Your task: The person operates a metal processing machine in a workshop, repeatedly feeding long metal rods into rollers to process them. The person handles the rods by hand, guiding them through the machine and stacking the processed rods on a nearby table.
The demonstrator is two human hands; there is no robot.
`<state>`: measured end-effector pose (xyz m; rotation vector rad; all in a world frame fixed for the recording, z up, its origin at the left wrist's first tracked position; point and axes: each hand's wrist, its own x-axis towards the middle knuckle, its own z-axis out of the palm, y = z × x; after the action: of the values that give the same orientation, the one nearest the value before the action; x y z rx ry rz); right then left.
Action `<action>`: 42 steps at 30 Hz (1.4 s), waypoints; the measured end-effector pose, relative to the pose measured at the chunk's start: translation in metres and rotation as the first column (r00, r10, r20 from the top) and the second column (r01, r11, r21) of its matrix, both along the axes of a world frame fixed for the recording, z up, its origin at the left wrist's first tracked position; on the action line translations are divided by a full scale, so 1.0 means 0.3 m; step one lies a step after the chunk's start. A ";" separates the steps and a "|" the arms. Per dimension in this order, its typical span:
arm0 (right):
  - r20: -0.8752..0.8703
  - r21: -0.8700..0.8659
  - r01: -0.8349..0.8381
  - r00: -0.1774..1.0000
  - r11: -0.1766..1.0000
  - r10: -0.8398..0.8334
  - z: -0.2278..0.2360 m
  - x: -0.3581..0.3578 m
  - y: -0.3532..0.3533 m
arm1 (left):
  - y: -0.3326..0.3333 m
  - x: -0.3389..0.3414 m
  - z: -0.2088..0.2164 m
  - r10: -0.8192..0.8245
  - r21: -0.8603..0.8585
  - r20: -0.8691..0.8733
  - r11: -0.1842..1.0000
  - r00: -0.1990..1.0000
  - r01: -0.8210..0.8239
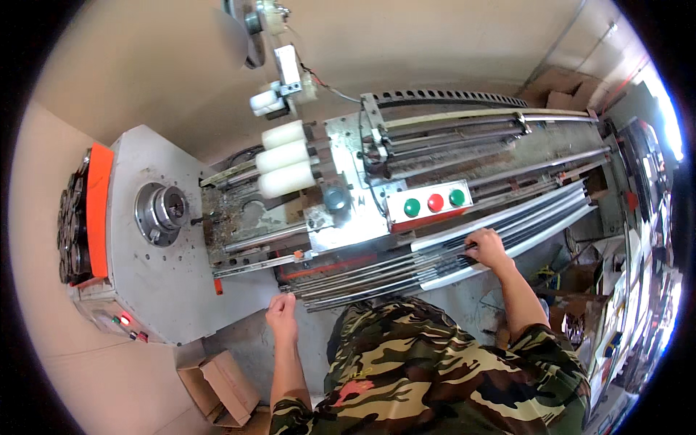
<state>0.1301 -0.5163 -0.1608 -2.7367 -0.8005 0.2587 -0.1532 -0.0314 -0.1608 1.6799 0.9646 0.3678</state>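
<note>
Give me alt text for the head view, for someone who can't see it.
Someone in a camouflage shirt touches thin metal rods with the right hand, the left hand curled near their left ends. Beyond is a grey machine with three white cylinders and a control box bearing two green buttons and one red button.

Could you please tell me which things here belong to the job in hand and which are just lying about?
Likely part of the job:
metal rods, with right hand at them
left hand, by their left ends
machine alongside

Apparently lying about:
open cardboard box, lower left
cardboard pieces, upper right
</note>
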 end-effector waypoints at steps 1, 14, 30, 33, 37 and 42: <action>-0.100 -0.001 0.043 0.994 0.999 -0.043 0.006 0.007 0.012 | 0.017 0.001 0.024 -0.018 0.007 -0.010 1.000 1.000 0.018; -0.011 0.042 -0.222 0.975 0.974 0.222 0.622 -0.064 0.691 | 0.438 0.706 0.332 -0.397 0.807 0.077 0.563 0.915 0.176; -0.142 0.138 -0.287 0.941 0.948 0.306 0.579 0.137 0.861 | 0.440 1.109 0.277 -0.636 0.625 -0.004 0.601 0.772 0.498; -0.188 0.138 -0.286 0.932 0.948 0.309 0.591 0.243 0.924 | 0.445 1.090 0.359 -0.658 0.693 0.063 0.570 0.751 0.441; -0.213 0.120 -0.291 0.926 0.949 0.311 0.546 0.407 1.027 | 0.457 1.071 0.432 -0.677 0.622 0.010 0.580 0.736 0.525; -0.246 0.127 -0.244 0.931 0.961 0.269 0.508 0.509 1.120 | 0.430 0.986 0.415 -0.678 0.530 0.107 0.658 0.727 0.536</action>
<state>0.2827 -0.1803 -0.0085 -2.4377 -1.0634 0.6062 0.1426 0.0975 -0.0362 2.1968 0.0165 0.3889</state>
